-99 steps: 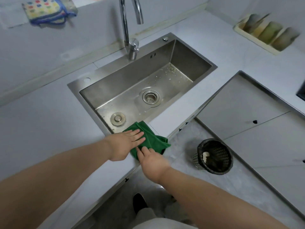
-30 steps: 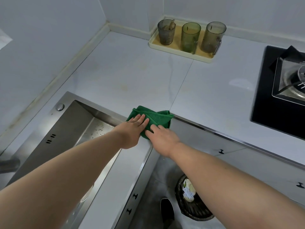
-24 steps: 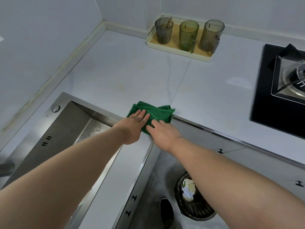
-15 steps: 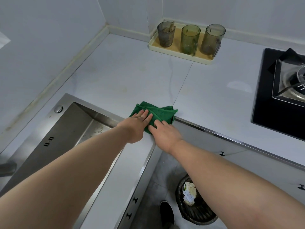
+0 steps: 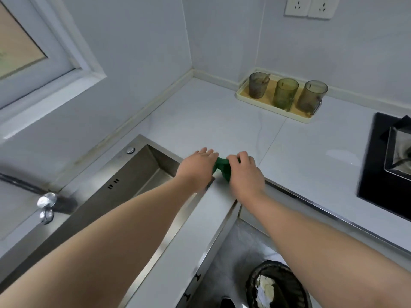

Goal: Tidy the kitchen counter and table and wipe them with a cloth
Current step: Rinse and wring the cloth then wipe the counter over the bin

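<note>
Pushing outward, head view: both hands now sit further from the counter's front lip than half a second ago, past the far right corner of the sink and onto open counter. Green cloth shows only as a small bunched strip between the two hands; earlier it lay spread ahead of the fingertips, so it has gathered up or slid under the palms. Left hand lies flat, fingers straight, pressing the cloth's left side. Right hand looks arched, fingers bent down over the cloth's right side, apparently gripping it, though blur leaves that unsure. Camera has tipped up, bringing the wall sockets and window frame into sight. Tray with three cups stands well apart at the back wall, hob off to the right. Judgement: wiping stroke is under way across this corner stretch; most of the counter toward tray and hob is not yet covered
</note>
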The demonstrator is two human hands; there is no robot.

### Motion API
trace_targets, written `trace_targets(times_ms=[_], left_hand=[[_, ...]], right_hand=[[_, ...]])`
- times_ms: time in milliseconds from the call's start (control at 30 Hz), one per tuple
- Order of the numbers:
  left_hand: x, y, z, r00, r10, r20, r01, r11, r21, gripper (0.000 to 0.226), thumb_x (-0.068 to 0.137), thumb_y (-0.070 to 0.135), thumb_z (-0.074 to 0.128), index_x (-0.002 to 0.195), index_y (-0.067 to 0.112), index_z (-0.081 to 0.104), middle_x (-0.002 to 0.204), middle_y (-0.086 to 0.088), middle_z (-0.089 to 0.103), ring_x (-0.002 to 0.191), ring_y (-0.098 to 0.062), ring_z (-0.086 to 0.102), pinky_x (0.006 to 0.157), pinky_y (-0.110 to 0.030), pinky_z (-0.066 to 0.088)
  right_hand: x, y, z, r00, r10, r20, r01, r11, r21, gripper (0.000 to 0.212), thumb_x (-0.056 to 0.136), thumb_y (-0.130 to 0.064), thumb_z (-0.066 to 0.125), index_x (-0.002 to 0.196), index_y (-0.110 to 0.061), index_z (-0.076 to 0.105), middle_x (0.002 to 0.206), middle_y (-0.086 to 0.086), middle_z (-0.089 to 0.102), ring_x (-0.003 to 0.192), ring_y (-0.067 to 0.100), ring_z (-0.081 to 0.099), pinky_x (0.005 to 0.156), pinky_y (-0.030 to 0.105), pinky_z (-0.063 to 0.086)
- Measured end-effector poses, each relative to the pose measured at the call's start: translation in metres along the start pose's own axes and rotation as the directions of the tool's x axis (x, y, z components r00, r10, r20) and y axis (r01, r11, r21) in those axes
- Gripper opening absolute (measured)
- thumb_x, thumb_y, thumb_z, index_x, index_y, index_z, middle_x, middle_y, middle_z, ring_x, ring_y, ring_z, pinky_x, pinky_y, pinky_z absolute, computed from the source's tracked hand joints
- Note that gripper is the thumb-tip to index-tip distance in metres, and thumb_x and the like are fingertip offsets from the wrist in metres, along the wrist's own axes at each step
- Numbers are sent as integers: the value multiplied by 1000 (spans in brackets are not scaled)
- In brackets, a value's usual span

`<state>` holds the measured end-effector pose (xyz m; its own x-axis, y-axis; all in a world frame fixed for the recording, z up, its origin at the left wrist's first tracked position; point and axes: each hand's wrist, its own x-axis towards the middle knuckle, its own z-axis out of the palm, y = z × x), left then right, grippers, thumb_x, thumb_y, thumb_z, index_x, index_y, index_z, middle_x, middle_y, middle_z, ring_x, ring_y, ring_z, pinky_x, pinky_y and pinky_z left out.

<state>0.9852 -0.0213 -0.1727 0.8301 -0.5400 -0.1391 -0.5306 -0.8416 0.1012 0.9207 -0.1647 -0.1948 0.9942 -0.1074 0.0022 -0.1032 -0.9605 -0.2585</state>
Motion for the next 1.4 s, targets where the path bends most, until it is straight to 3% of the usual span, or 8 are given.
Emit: trace_targets(times_ms=[67, 167, 333, 567, 800, 1033, 1233, 1400], left_hand=[[-22, -8, -17, 993, -115, -39, 113, 992, -52, 17, 92, 11, 48, 107, 18, 50, 101, 2, 59, 93, -21, 60, 67, -34, 46], [-56, -29, -32, 976, -199, -87, 190, 977, -95, 4, 99, 16, 40, 96, 18, 42, 81, 2, 54, 67, -22, 56, 57, -37, 43], [-95, -73, -42, 958, -272, -95, 235, 928, -290, 18, 105, 30, 40, 110, 15, 47, 87, -3, 62, 77, -25, 62, 71, -43, 53], [-97, -127, -54, 941, -331, -75, 282, 884, -373, 44, 85, 3, 56, 126, 19, 53, 113, 0, 58, 97, -20, 58, 84, -38, 53], [-29, -179, -64, 847, -519, -115, 479, 839, -257, 26, 85, 7, 49, 108, 20, 50, 84, -1, 56, 72, -25, 56, 54, -34, 41], [55, -236, -54, 766, -630, -128, 522, 726, -448, 34, 83, -3, 42, 111, 11, 55, 98, -10, 60, 86, -31, 58, 71, -43, 54], [99, -265, -40, 709, -653, -267, 568, 753, -332, 26, 80, -13, 43, 97, 7, 47, 95, -14, 56, 84, -33, 50, 64, -38, 35], [112, -279, -3, 808, -578, -110, 560, 813, -157, 24, 91, -10, 44, 110, 5, 49, 122, -18, 59, 141, -37, 34, 94, -45, 45]], right_hand=[[4, -20, -8, 999, -29, -40, 30, 999, 33, 42, 87, -2, 51, 126, -19, 48, 128, 2, 44, 108, 25, 45, 74, 38, 48], [7, -53, -19, 991, -114, -64, 115, 993, 16, 35, 90, -6, 51, 119, -23, 49, 123, -3, 51, 105, 22, 46, 71, 36, 47], [23, -104, -39, 970, -240, -32, 240, 971, -15, 30, 88, -8, 46, 111, -28, 52, 109, -6, 57, 95, 19, 52, 69, 36, 49], [84, -155, -47, 935, -353, 17, 350, 931, 105, 35, 86, 2, 42, 108, -21, 56, 107, -1, 58, 92, 23, 55, 75, 40, 51], [196, -171, -29, 900, -415, 135, 395, 906, 151, 38, 80, 6, 33, 101, -19, 53, 101, 0, 56, 90, 26, 54, 74, 41, 51], [312, -186, -2, 834, -497, 240, 489, 867, 97, 32, 81, 3, 33, 99, -17, 50, 100, 5, 56, 88, 29, 54, 71, 41, 47], [375, -204, 25, 805, -581, 122, 571, 814, 109, 26, 88, 1, 42, 105, -16, 52, 102, 8, 55, 87, 27, 51, 68, 35, 39], [401, -201, 69, 677, -698, 233, 714, 700, 21, 23, 92, -8, 54, 114, -13, 55, 112, 12, 57, 100, 31, 57, 74, 36, 45]])
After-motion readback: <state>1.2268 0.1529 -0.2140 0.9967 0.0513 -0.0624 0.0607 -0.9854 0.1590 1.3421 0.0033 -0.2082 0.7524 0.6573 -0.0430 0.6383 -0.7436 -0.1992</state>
